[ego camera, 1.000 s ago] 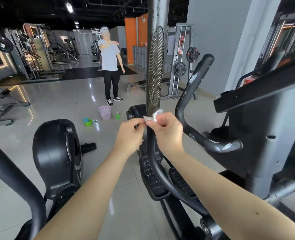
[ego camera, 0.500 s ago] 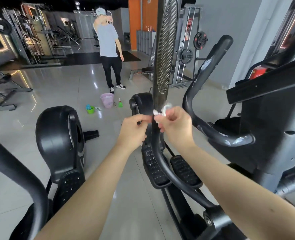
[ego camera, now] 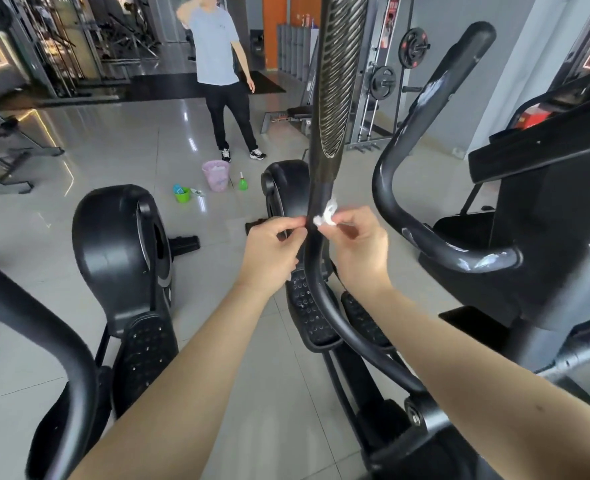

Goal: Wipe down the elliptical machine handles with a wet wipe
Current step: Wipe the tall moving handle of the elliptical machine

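The elliptical's tall black handle bar (ego camera: 316, 258) rises in the centre, with a ribbed grip (ego camera: 336, 81) higher up. A crumpled white wet wipe (ego camera: 326, 214) lies against the bar's right side just below that grip. My right hand (ego camera: 361, 247) pinches the wipe. My left hand (ego camera: 272, 247) is at the bar's left edge with thumb and fingertips pinched together, seemingly on the wipe's other end, which the bar hides. A second curved handle (ego camera: 421, 112) with white smears stands to the right.
Black pedals (ego camera: 309, 306) sit below my hands. The machine's console and body (ego camera: 550, 209) fill the right side. Another elliptical (ego camera: 120, 251) stands at left. On the floor beyond are a pink bin (ego camera: 215, 174), a green spray bottle (ego camera: 242, 183) and a green cup (ego camera: 182, 196), with a person (ego camera: 217, 64) standing behind them.
My hands, close together in front of the bar before, now sit apart on either side of it, a little lower below the ribbed grip. The person behind has shifted stance.
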Demonstrator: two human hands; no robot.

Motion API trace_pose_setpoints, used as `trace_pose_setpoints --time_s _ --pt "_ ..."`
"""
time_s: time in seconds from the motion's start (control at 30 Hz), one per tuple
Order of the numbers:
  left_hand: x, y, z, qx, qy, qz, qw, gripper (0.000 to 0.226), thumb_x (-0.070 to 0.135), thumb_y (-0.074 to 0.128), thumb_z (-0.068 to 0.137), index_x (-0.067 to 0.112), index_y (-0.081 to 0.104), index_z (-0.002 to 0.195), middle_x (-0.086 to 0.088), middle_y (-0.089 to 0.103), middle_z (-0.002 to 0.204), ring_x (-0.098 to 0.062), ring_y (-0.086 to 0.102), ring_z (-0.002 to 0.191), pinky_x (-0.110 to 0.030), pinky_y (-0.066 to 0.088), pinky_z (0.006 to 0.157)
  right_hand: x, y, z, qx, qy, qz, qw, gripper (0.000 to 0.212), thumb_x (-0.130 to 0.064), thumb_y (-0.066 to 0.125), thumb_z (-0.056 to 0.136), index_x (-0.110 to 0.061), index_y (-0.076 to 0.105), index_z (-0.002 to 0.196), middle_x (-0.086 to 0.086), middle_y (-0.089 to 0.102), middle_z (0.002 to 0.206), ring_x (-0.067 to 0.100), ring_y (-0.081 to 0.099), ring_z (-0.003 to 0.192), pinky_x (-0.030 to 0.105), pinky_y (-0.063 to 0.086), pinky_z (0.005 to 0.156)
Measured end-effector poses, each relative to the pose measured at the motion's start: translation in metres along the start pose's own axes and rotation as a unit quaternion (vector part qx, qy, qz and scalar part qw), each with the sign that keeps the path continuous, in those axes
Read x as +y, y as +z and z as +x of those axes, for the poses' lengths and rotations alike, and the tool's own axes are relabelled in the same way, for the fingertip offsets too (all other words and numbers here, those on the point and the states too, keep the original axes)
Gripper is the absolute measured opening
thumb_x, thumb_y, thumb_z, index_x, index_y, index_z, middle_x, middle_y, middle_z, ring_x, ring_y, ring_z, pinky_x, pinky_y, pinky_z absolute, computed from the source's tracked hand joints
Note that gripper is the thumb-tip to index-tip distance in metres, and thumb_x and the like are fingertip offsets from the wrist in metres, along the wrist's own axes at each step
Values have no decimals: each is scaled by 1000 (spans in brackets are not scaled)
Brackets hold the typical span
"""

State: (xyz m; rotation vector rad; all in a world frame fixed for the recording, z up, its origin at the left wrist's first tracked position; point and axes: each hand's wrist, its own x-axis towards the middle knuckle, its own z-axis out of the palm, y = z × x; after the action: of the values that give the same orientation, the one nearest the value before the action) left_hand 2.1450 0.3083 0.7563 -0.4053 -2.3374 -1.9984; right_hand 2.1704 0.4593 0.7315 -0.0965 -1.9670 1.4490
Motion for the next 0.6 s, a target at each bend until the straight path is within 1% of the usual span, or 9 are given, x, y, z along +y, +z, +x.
trace_pose_setpoints --time_s 0.07,0.1,0.13,0.17,0.23,0.3,0.37,0.47,0.6 --pt "-2 2 0 12 -14 -5 1000 20 15 67 96 30 79 103 22 68 68 -9 52 42 -20 42 39 24 1 -17 -44 107 -22 993 17 -27 83 88 -22 67 86 -4 72 93 12 71 83 35 59 83" --pt "-3 2 0 17 -18 -7 1000 19 15 68 96 25 79 106 20 68 69 -10 53 42 -19 40 38 32 1 -23 -71 156 -30 985 20 -25 84 87 -15 67 87 -1 73 95 11 71 85 40 59 89" --pt "-3 3 1 19 -21 -7 1000 19 15 69 95 22 80 109 18 67 70 -10 53 43 -19 40 38 36 0 -25 -90 181 -33 979 21 -24 86 86 -12 69 86 0 74 97 10 71 87 41 58 94" --pt "-5 4 2 20 -26 -6 999 18 16 70 95 20 80 110 15 67 73 -9 54 43 -18 39 38 36 -1 -22 -95 182 -31 978 20 -25 87 84 -14 70 83 -1 74 97 8 72 87 39 59 94" --pt "-4 3 2 19 -27 -8 999 16 18 72 95 22 80 108 14 66 73 -8 54 43 -18 39 38 21 -3 -11 -73 134 -23 988 22 -28 90 80 -23 69 76 -7 73 92 6 72 82 29 59 84" --pt "-5 2 1 16 -21 -13 1000 12 19 74 94 28 79 99 17 65 66 -8 52 41 -19 40 38 4 -3 0 -43 78 -8 996 24 -30 91 78 -27 67 74 -9 72 91 5 71 81 19 55 78" --pt "-9 2 0 14 -15 -16 1000 18 19 73 95 35 77 88 19 68 67 -6 51 40 -19 42 40 -3 -1 2 -25 48 12 998 25 -27 90 79 -28 65 74 -5 71 93 9 71 83 16 54 76" --pt "-18 4 -2 19 -33 -7 999 23 21 72 96 40 75 84 21 71 71 -6 52 42 -18 42 40 11 6 -6 -41 78 10 996 28 -24 90 80 -22 62 77 3 70 96 19 72 86 25 57 78" --pt "-36 8 -4 24 -65 -7 998 24 19 72 95 41 73 86 12 66 55 -7 50 40 -23 47 42 57 18 -38 -93 164 -94 978 32 -17 88 82 -16 57 75 -1 65 90 6 61 75 18 47 72"
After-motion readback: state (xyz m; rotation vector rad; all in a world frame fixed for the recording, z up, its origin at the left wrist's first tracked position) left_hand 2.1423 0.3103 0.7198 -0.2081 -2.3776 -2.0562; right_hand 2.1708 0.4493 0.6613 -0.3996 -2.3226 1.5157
